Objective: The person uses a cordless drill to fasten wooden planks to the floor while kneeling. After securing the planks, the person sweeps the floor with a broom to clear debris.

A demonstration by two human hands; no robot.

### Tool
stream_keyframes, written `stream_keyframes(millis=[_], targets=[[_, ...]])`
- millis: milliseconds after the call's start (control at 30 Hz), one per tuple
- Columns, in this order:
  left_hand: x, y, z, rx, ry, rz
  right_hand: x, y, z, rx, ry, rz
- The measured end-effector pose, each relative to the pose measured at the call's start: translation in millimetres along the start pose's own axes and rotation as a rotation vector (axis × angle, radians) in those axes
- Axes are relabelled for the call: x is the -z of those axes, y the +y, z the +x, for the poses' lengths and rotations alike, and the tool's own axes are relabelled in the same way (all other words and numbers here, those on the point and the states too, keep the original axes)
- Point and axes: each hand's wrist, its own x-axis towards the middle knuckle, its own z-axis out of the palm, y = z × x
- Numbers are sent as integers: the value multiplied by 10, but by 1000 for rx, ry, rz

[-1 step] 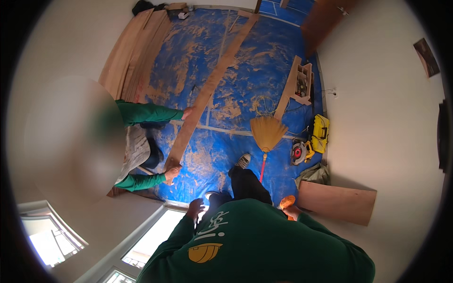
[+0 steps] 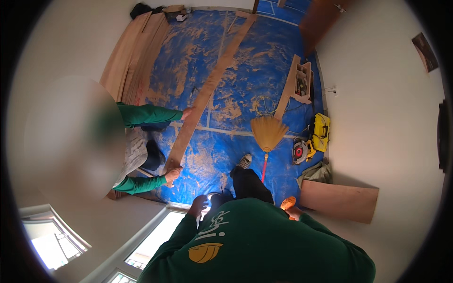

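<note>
Our left grip (image 2: 198, 206) hangs loose; our right grip (image 2: 295, 213) we cannot tell. The orange object (image 2: 287, 203) seems light; clasp mid-length.

I see left hand (image 2: 198, 206) near leg (image 2: 220, 199), right hand (image 2: 294, 212) at orange item (image 2: 287, 203); co-worker's hands (image 2: 173, 174) on plank (image 2: 207, 88); broom (image 2: 269, 134) on sheet (image 2: 273, 52).

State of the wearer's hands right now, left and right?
Left hand: open, fingers loosely curled, nothing visible in it.
Right hand: looks closed on an orange object; what it is can't be told.
</note>
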Motion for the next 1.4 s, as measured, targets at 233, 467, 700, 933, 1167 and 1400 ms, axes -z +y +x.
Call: stream_keyframes(millis=[233,467,700,933,1167,1400], targets=[[-1872,2924,-1725,-788,-511,781,-43,-160,-187,-95,-107,15],[-2498,3272,-4700,-955,-867,288,-581,-124,-168,203,-29,143],[-2456,3333,-5147,-1052,-1126,652,-843,142,-441,148,-95,-64],[-1783,3194,-4391,-992,-1235,849,-1040,381,-628,60,-126,-167],[-5,2938,-2731,-579,-495,688,-1321,-63,-469,49,-235,-292],[2176,1123,-1050,-206,551,1210,-1692,-1369,-130,244,-288,-542]])
